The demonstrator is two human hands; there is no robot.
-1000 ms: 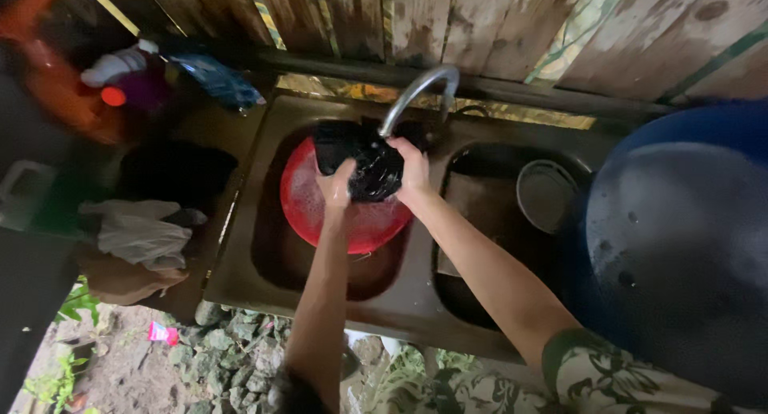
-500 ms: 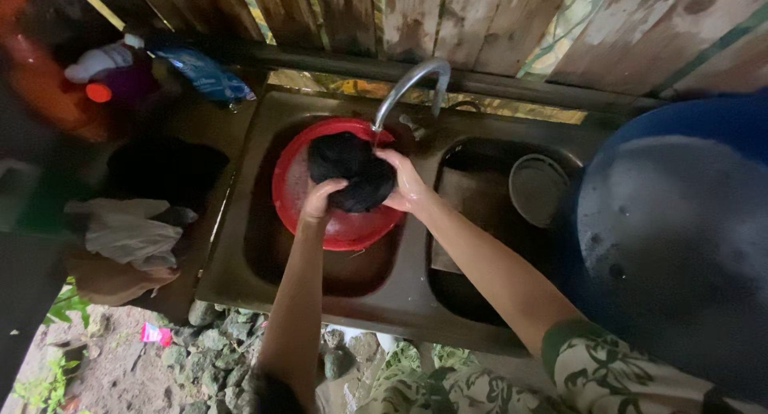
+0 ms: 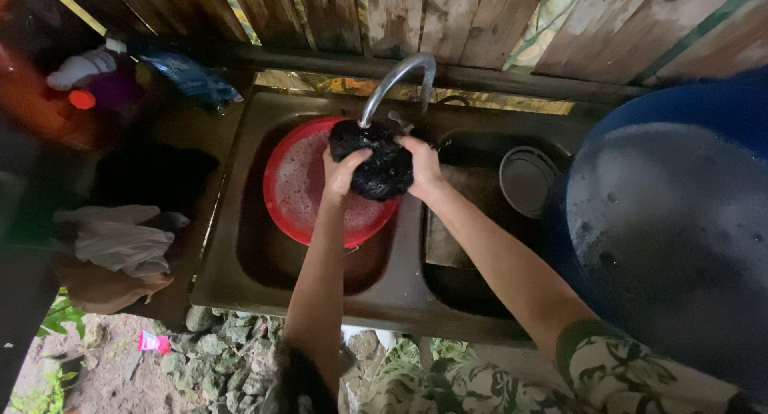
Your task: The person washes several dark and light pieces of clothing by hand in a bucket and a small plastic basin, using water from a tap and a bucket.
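Nearest the camera I see stones [image 3: 232, 342] on the ground below the sink's front edge [image 3: 320, 298]. My left hand [image 3: 342, 174] and right hand [image 3: 424, 164] are both clenched on a wet black cloth [image 3: 376, 162], one on each side, so my fingers hide its flanks. The cloth hangs over the red basin [image 3: 308, 186] in the left bowl, directly under the curved tap [image 3: 396, 78]. In the right bowl, a round metal dish [image 3: 524, 178] leans beside a large blue tub [image 3: 680, 222], which blocks that side. On the left counter lie a crumpled white bag [image 3: 116, 238] and, farther back, blurred bottles [image 3: 80, 82]. A plank wall [image 3: 480, 22] closes the rear.
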